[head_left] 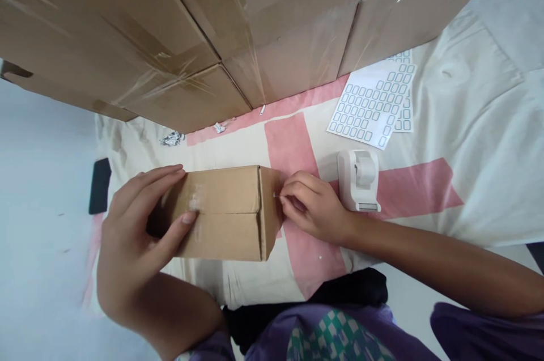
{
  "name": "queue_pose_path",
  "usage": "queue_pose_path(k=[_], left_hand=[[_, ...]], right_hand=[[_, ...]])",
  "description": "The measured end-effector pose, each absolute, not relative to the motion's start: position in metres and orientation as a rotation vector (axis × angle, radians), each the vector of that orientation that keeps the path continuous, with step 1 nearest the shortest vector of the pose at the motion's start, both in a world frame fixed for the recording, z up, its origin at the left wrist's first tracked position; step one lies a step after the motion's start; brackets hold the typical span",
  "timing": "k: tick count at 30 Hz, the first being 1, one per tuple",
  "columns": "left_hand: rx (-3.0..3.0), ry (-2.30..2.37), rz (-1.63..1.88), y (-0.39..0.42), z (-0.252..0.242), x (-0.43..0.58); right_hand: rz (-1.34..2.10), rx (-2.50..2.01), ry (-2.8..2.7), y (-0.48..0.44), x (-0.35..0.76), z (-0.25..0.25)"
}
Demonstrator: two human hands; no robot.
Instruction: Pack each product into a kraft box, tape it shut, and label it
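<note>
A small brown cardboard box (225,194) lies in front of me, with clear tape across the seam on its top near the left end. My left hand (142,219) grips that end, the thumb on the top face and the fingers along the far edge. At the box's right end face, the thumb and fingertips of my right hand (312,205) are pinched together. A tiny pale bit shows at those fingertips, too small to name. Just right of this hand stands a white tape dispenser (346,182) with a roll in it.
Large taped cardboard cartons (289,26) form a wall along the back. Sheets of blue-outlined labels (372,103) lie at the back right, near a roll of clear tape (448,73). Crumpled scraps (172,138) sit by the cartons. A black object (100,185) is at the left edge of the cloth.
</note>
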State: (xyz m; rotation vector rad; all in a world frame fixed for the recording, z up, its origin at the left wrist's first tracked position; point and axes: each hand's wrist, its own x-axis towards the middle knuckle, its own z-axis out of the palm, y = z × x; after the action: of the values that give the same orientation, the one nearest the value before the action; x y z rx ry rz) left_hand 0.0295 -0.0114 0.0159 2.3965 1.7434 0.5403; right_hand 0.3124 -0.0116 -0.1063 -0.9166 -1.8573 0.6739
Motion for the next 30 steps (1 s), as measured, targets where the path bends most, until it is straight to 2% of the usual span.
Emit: queue_pose_path(k=[30], left_hand=[[2.394,1.761,0.52,-0.0116,0.0169,0.0311]], right_hand=[[0.683,-0.884,-1.882,-0.0169,0.3116,-0.1081]])
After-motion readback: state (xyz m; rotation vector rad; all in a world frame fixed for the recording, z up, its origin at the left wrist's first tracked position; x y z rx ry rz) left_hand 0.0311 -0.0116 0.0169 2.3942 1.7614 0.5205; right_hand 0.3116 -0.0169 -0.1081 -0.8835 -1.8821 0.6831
